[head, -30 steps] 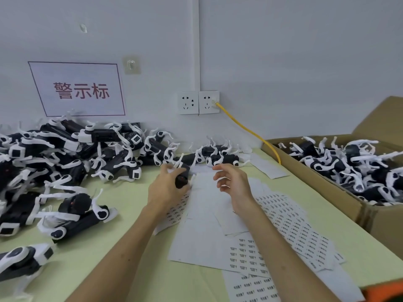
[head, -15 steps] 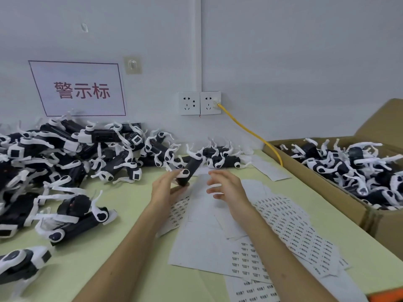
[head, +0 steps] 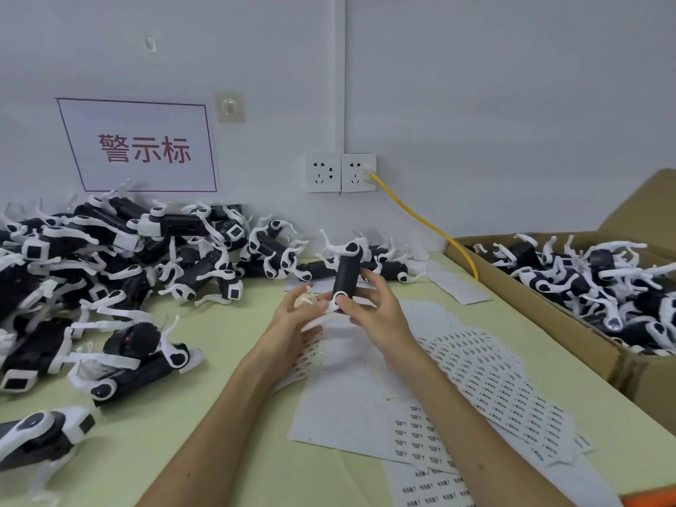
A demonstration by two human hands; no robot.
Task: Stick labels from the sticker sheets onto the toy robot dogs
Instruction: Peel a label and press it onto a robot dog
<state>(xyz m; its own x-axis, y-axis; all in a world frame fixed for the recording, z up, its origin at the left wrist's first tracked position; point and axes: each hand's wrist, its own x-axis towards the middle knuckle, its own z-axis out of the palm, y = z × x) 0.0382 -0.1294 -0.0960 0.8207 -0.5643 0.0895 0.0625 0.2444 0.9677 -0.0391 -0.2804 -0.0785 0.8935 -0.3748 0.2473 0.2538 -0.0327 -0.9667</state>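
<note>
Head view: the toy robot dog (head: 346, 274) is held above the sticker sheets (head: 486, 375), long axis near upright, upper end leaning slightly right. Both hands pinch its lower end, the left hand (head: 294, 318) from the left and the right hand (head: 378, 311) from the right, equally near. Half a second earlier the left hand alone held it, tilted further, and the right hand was apart with loose fingers.

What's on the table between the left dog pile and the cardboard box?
Head view: overlapping sticker sheets lie on the table, with the left hand and right hand holding one dog above them.
</note>
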